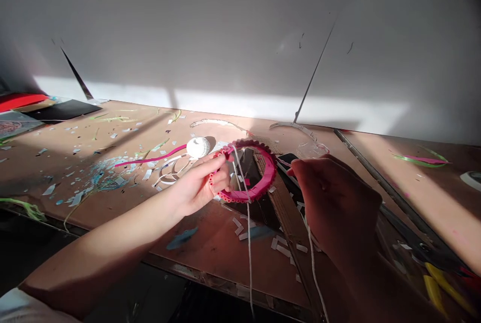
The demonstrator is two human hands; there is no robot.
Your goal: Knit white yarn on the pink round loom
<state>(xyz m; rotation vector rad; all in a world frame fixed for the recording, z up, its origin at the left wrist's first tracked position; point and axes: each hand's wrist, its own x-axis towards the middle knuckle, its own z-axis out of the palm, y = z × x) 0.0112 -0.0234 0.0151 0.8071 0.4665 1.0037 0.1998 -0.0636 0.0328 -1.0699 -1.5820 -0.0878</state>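
Brown surface (33, 163), frame left: paper scraps (77, 198), pink strip (150, 158). White string ball (198, 147) left of centre, just above left hand (199, 185). Left hand pinches left rim of pink ring (269, 172), centre frame. White string (248, 233) crosses ring, hangs down. Right hand (334, 203) right of ring, shadowed, fingers bunched; whether it grips string, cannot tell. Yellow-handled scissors (436, 283) lower right.

The left hand (201, 185), gripping the pink ring (269, 172), covers its near-left arc. The right hand (334, 203), in shadow at centre right, hides its own fingertips, so whether it pinches the white string (248, 243) cannot be told. The string runs off the bottom edge, and the yellow handles (434, 285) are cut off at lower right.
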